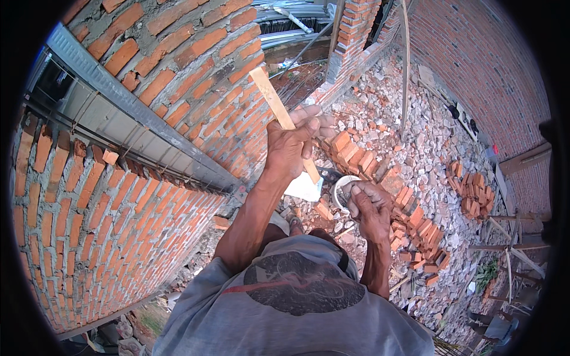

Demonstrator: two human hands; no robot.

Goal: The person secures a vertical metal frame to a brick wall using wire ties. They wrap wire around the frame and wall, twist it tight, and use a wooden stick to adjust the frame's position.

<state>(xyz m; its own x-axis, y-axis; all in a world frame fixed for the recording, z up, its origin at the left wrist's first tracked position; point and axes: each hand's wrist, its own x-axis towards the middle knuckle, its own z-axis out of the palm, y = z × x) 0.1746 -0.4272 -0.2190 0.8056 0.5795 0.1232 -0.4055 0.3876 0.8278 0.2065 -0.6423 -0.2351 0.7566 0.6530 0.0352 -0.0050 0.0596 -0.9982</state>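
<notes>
My left hand (290, 145) is closed round a narrow, pale wooden strip (270, 98). The strip slants across my palm, its upper end standing well clear of the fingers and its lower end showing below them. Lower and to the right, my right hand (369, 203) curls its fingers over a white, round-rimmed thing (340, 191), which looks like a cup or a ring. My fingers hide much of it, so its kind is unclear. Between the hands, beneath the strip, a white piece (304, 188) shows in part.
An unplastered brick wall (196, 65) rises close on my left, with a lower brick wall (77, 219) and a grey beam (136, 115) beside it. Piled loose bricks (418, 228) lie on broken rubble (433, 160) to the right. A wooden pole (407, 65) stands ahead.
</notes>
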